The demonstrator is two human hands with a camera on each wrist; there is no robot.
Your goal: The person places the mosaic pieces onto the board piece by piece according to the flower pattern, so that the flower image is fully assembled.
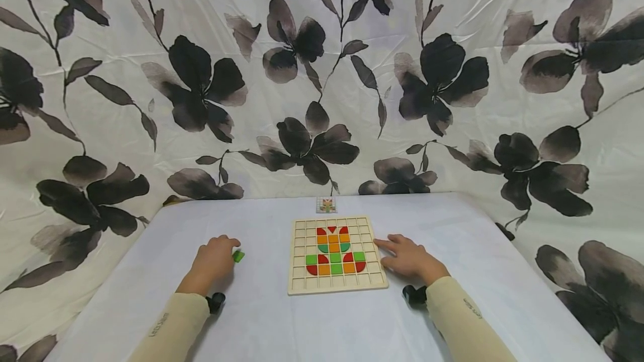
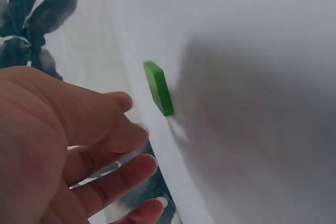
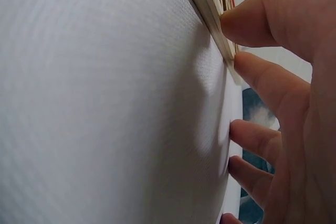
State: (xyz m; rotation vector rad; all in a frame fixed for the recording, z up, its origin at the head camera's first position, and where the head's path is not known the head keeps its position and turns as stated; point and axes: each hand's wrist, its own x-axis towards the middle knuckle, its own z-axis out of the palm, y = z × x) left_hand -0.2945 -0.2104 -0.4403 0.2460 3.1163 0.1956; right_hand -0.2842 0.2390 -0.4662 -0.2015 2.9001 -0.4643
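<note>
A small green tile (image 1: 238,256) is on the white table, just right of my left hand (image 1: 213,260). In the left wrist view, a visible gap separates the green tile (image 2: 158,88) from the loosely bent fingers (image 2: 126,174). The square wooden grid board (image 1: 302,284) lies to the right. Red, orange and green pieces (image 1: 336,257) form a pattern in its cells. My right hand (image 1: 410,258) is at the board's right edge. In the right wrist view its thumb (image 3: 252,22) and index finger (image 3: 262,72) touch the board's side, other fingers spread on the cloth.
Behind the board lies a small card (image 1: 326,205) with a coloured pattern. White cloth covers the table (image 1: 261,323). A floral curtain (image 1: 372,127) hangs behind its far edge. Dark bands with small devices (image 1: 415,295) sit at both wrists.
</note>
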